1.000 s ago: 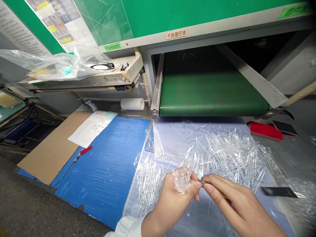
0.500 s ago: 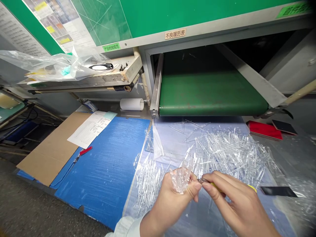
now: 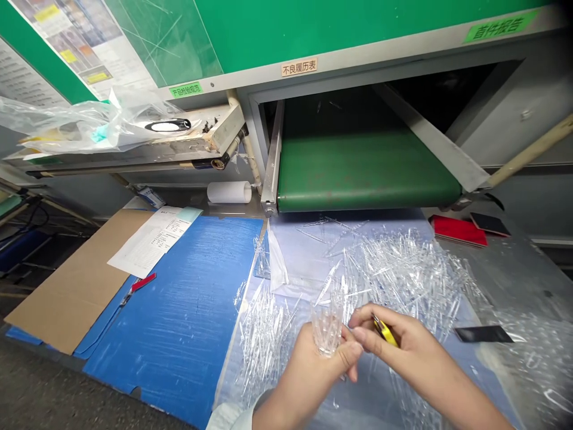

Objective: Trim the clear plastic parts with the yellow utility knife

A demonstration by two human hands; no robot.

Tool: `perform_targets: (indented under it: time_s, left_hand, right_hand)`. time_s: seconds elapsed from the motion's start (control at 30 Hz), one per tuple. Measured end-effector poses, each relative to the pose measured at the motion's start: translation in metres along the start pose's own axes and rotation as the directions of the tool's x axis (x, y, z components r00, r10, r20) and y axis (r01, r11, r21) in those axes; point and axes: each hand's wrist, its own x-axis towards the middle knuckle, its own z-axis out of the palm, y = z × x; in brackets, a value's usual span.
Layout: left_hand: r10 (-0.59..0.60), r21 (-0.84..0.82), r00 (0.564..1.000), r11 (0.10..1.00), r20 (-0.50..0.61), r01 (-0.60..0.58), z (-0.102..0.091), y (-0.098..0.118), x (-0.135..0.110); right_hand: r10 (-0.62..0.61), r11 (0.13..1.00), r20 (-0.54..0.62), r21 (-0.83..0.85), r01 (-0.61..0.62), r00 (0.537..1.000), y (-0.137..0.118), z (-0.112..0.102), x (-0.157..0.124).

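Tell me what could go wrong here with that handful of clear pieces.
The bunch of clear pieces sits loosely in the left hand, so some might slip into the heap of clear pieces below. The yellow-handled tool in the right hand is close to the left thumb, risking a nick.

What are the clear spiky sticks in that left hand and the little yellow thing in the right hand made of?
The clear sticks look like stiff, glossy plastic, though glass is possible: they're see-through and catch the light. The little yellow tool seems to be smooth plastic, with a dark tip that may be metal; fingers hide much of it.
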Motion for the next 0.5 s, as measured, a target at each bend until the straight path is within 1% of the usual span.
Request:
perform_targets:
  time_s: [0.07,0.13,0.2,0.23,0.27,0.3,0.37,0.4,0.43,0.47,0.5]
  left_hand:
    - [-0.004,0.010,1.000,1.000,-0.007,0.004,0.003,-0.002,0.000]
    - [-0.009,0.020,1.000,1.000,0.020,0.008,0.006,-0.005,0.001]
    - [-0.010,0.048,0.998,0.999,0.054,0.008,0.008,-0.010,0.005]
    - [-0.010,0.109,0.999,0.994,0.041,0.005,0.007,-0.012,0.009]
    - [-0.004,0.207,1.000,0.978,-0.001,0.004,0.005,-0.013,0.014]
    - [0.010,0.322,0.998,0.947,-0.070,0.013,0.001,-0.014,0.021]
    - [0.074,0.541,0.972,0.839,-0.223,0.060,-0.011,-0.014,0.038]
    - [0.108,0.602,0.955,0.794,-0.275,0.083,-0.018,-0.014,0.048]
    - [0.133,0.647,0.943,0.755,-0.305,0.103,-0.025,-0.014,0.057]
    - [0.146,0.683,0.935,0.719,-0.323,0.124,-0.031,-0.014,0.067]
    - [0.150,0.723,0.932,0.675,-0.330,0.147,-0.036,-0.015,0.076]
  right_hand:
    - [0.005,0.998,0.055,0.066,-0.009,0.998,-0.002,0.004,0.000]
    - [-0.014,0.994,0.042,0.105,0.010,0.999,-0.002,0.005,0.001]
    - [-0.032,0.994,-0.067,0.103,0.039,0.997,0.001,0.001,0.001]
    - [-0.028,0.996,-0.142,0.079,0.040,0.989,0.005,-0.002,0.000]
    - [-0.013,0.999,-0.222,0.038,0.022,0.975,0.011,-0.007,-0.002]
    - [0.008,1.000,-0.293,-0.016,-0.013,0.956,0.019,-0.012,-0.005]
    - [0.071,0.980,-0.392,-0.142,-0.137,0.917,0.042,-0.021,-0.014]
    - [0.110,0.958,-0.404,-0.199,-0.205,0.908,0.056,-0.024,-0.021]
    - [0.159,0.931,-0.392,-0.246,-0.270,0.906,0.073,-0.026,-0.028]
    - [0.211,0.904,-0.347,-0.286,-0.317,0.914,0.090,-0.026,-0.036]
    - [0.249,0.887,-0.242,-0.333,-0.321,0.938,0.107,-0.025,-0.044]
